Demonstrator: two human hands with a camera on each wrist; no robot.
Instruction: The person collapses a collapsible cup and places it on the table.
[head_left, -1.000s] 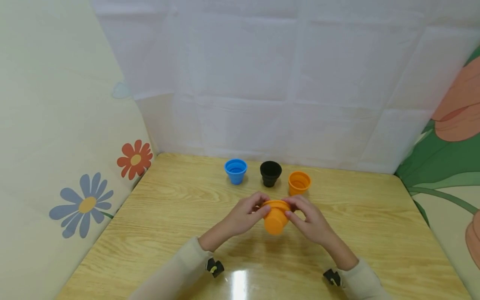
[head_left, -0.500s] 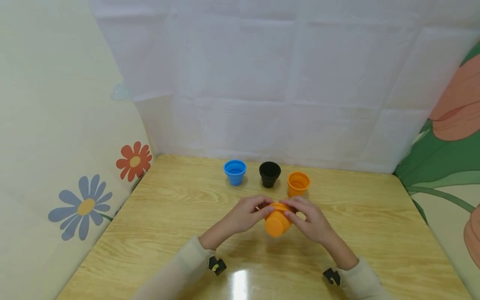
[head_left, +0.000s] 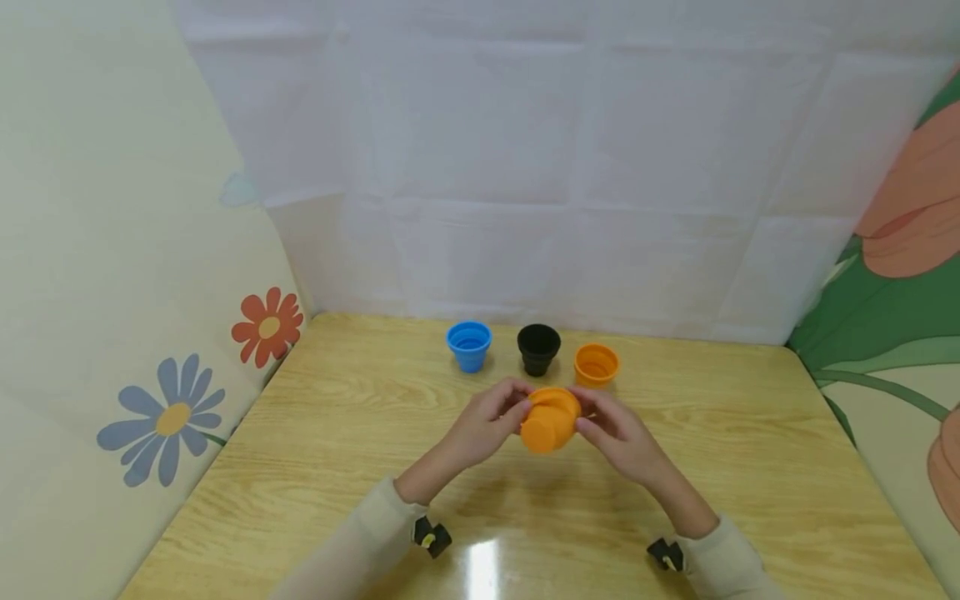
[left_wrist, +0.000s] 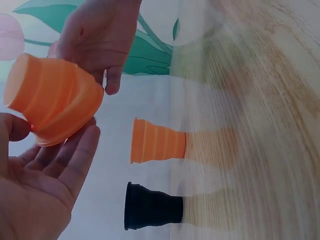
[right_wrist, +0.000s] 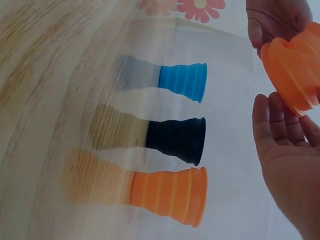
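Note:
Above the table's middle, both hands hold an orange collapsible cup (head_left: 551, 419), its base tipped toward me and its mouth facing away. One side of its ringed wall looks pushed in and skewed, as the left wrist view shows on this cup (left_wrist: 62, 97). My left hand (head_left: 486, 425) pinches the left side of the rim between thumb and fingers. On the right, my right hand (head_left: 626, 439) has its thumb on the wall and its fingers behind the rim. The inside of the held cup is hidden.
Behind the hands, a blue cup (head_left: 470, 348), a black cup (head_left: 537, 351) and a second orange cup (head_left: 596, 367) stand upright in a row on the wooden table (head_left: 360, 392). A white cloth (head_left: 480, 167) hangs behind them, with flower-patterned sheets at both sides.
The held cup has risen slightly and its base has swung left. Its wall now looks more skewed. Both hands keep hold, and the three standing cups stay put.

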